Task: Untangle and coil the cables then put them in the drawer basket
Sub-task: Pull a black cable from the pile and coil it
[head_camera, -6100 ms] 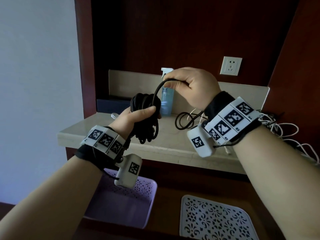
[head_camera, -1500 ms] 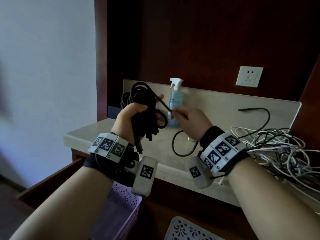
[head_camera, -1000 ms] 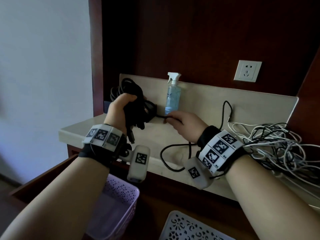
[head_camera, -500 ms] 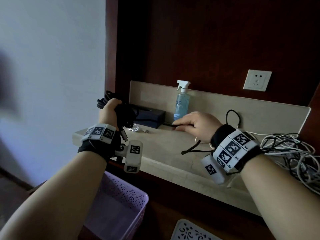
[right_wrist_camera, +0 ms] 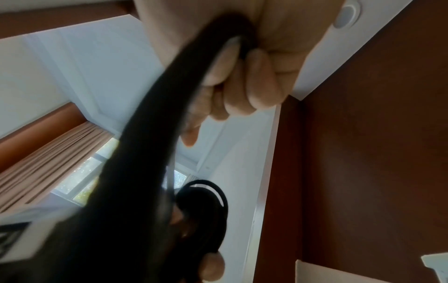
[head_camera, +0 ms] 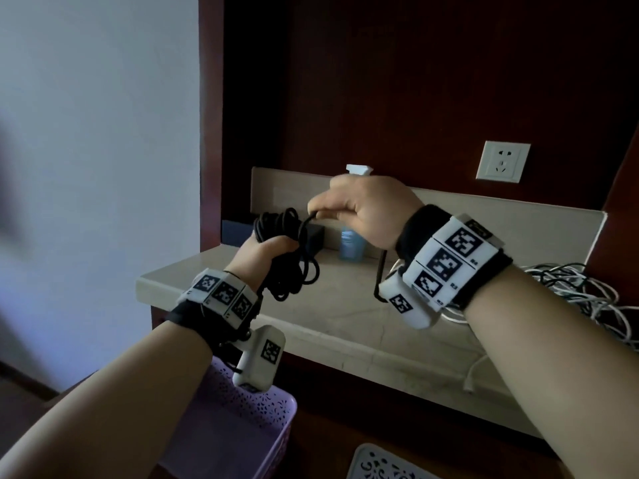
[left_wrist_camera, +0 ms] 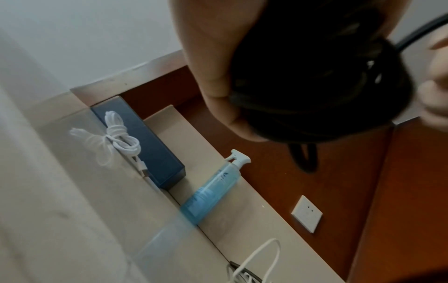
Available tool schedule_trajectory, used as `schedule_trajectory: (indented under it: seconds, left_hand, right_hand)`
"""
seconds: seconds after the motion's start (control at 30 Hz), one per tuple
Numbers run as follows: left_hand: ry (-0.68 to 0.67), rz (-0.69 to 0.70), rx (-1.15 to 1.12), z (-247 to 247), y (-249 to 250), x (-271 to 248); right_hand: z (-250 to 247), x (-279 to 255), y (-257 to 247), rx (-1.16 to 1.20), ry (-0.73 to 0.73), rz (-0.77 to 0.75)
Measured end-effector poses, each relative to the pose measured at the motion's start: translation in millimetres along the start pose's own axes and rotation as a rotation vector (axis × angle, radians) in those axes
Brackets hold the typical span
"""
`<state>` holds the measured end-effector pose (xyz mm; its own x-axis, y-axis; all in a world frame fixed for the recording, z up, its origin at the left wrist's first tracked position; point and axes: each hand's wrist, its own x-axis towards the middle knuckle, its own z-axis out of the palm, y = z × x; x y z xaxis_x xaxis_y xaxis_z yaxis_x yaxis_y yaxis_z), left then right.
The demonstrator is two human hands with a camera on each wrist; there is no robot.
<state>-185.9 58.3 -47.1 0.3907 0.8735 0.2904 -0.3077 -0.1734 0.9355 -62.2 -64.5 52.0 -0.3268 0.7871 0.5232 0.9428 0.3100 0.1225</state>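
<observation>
While our left hand (head_camera: 268, 252) wraps its fingers round the bundled black cable (head_camera: 288, 257), holding the round glossy loops above the stone shelf (head_camera: 345, 305), our right hand (head_camera: 363, 210) pinches 1 free strand of it just above the coil. Behind stand a translucent blue spray bottle (left_wrist_camera: 213, 188) and a dark rectangular box (left_wrist_camera: 143, 141) bearing a coiled white cable (left_wrist_camera: 118, 137). Tangled white wires (head_camera: 581, 299) heap at right; the perforated lilac basket (head_camera: 262, 420) sits below.

Bare shelf (head_camera: 345, 305) mid-front — spray bottle (left_wrist_camera: 213, 183), dark box (left_wrist_camera: 145, 141) behind, cable tangle (head_camera: 570, 292) right.
</observation>
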Motion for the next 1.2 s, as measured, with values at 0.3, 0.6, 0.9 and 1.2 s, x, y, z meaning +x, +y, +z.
schedule_trajectory:
  seconds: [0.3,0.6,0.9,1.2]
  left_hand:
    - [-0.413,-0.107,-0.244,13,11,-20]
    - [-0.424,-0.096,-0.157,25,18,-18]
    - [-0.187,0.027,-0.205,19,15,-11]
    - [0.07,-0.043,-0.257,-7,6,9]
  right_hand:
    - [3,20,20,0.023,0.226,-0.041]
    - [4,28,10,0.033,0.278,-0.18]
    - [-5,18,24,0.239,0.061,0.032]
    - [7,-19,42,0.849,-0.35,0.385]
